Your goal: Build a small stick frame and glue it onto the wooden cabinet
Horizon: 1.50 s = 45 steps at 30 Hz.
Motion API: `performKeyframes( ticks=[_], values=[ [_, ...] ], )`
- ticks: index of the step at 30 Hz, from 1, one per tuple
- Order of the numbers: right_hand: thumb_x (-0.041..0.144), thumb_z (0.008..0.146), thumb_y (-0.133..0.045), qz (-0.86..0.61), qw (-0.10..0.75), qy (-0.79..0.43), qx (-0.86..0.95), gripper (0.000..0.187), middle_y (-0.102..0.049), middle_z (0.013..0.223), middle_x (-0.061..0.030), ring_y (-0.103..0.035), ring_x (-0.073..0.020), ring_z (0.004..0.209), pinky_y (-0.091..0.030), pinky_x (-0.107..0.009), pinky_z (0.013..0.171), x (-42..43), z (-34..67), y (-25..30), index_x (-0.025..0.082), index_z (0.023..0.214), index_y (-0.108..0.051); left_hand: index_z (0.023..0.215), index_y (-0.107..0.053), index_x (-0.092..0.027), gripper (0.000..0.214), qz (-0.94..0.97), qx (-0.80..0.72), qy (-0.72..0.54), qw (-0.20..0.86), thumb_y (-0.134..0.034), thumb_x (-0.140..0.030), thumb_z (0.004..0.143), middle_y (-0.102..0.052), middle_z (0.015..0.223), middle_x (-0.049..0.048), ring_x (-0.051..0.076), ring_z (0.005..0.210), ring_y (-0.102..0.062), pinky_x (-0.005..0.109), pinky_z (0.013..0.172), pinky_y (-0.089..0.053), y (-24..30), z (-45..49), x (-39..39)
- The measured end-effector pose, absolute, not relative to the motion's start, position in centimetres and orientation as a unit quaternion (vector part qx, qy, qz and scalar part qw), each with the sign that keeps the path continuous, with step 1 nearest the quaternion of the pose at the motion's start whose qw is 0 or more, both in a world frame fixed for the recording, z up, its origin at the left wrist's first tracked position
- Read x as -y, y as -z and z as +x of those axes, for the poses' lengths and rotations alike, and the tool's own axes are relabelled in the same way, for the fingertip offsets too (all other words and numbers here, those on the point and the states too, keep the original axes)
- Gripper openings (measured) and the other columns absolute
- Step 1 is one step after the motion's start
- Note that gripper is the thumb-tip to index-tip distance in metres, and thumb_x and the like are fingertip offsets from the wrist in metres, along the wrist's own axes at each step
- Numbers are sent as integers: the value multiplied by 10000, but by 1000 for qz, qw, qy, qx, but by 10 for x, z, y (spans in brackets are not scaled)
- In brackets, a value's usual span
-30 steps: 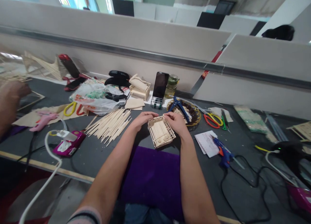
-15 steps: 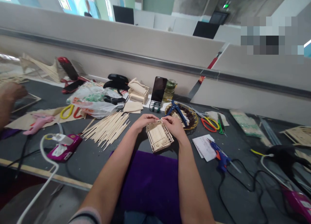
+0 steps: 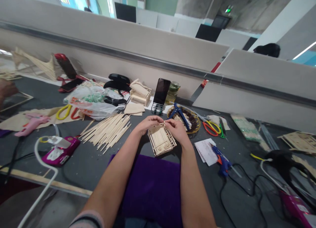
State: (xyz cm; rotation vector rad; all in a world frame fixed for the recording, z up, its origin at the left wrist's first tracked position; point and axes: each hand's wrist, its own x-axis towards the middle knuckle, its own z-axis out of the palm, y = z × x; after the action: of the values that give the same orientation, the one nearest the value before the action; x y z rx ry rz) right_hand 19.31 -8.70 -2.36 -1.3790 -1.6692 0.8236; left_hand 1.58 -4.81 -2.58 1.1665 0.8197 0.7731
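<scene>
A small openwork box made of thin wooden sticks sits tilted at the table's near middle, above a purple cloth. My left hand grips its far left edge, fingers closed. At the far right corner my right hand pinches the rim, its fingertips close to those of the left. The fingertips partly hide that far edge, so any small piece between them cannot be made out. Loose wooden sticks lie in a fanned pile left of my left arm.
Right of my hands are a wicker basket with blue pliers, scissors, folded paper and a blue glue gun with trailing cords. A phone stands behind. Leftward lie a plastic bag, pink glue gun and another person's hand.
The view has shifted slightly, moving the side objects left in the picture. Both my hands keep their hold on the stick box. The other person's hand has moved further toward the left edge.
</scene>
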Motion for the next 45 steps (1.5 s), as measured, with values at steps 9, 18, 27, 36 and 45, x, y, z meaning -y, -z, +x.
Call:
performKeyframes(
  ticks=[9, 18, 27, 36, 45],
  values=[
    [376, 832, -558, -582, 393, -280, 655, 345, -738, 960, -82, -674, -209, 841, -498, -338, 791, 95, 198, 16, 186, 1093, -681, 846, -737, -148, 301, 507, -356, -350, 703, -658, -136, 556, -723, 841, 56, 160, 744, -629, 280, 726, -457, 29, 17, 46],
    [346, 844, -531, -609, 380, -258, 647, 364, -746, 946, -88, -684, -215, 843, -508, -346, 801, 119, 204, 20, 158, 1120, -677, 859, -751, -131, 294, 486, -379, -332, 714, -642, -113, 586, -740, 792, 62, 151, 692, -640, 274, 707, -472, 27, 16, 43],
    [370, 877, -487, -602, 408, -254, 637, 350, -730, 1085, -99, -675, -226, 971, -496, -372, 890, 128, 202, 28, 181, 1084, -698, 863, -755, -139, 262, 482, -383, -333, 714, -654, -119, 622, -746, 800, 58, 145, 696, -646, 271, 720, -481, 28, 16, 42],
    [493, 872, -472, -725, 453, -161, 494, 464, -734, 974, -115, -688, -250, 870, -516, -375, 786, 193, 244, 30, 161, 1136, -663, 848, -765, -161, 253, 469, -380, -332, 725, -663, -113, 621, -747, 794, 52, 142, 693, -654, 271, 712, -485, 30, 16, 41],
    [420, 895, -368, -938, 111, -37, 327, 483, -678, 1036, -225, -630, -345, 958, -442, -394, 712, 267, 321, 32, 95, 1107, -656, 840, -765, -161, 244, 472, -386, -326, 723, -671, -115, 620, -750, 811, 57, 149, 708, -660, 283, 736, -492, 30, 18, 39]
  ],
)
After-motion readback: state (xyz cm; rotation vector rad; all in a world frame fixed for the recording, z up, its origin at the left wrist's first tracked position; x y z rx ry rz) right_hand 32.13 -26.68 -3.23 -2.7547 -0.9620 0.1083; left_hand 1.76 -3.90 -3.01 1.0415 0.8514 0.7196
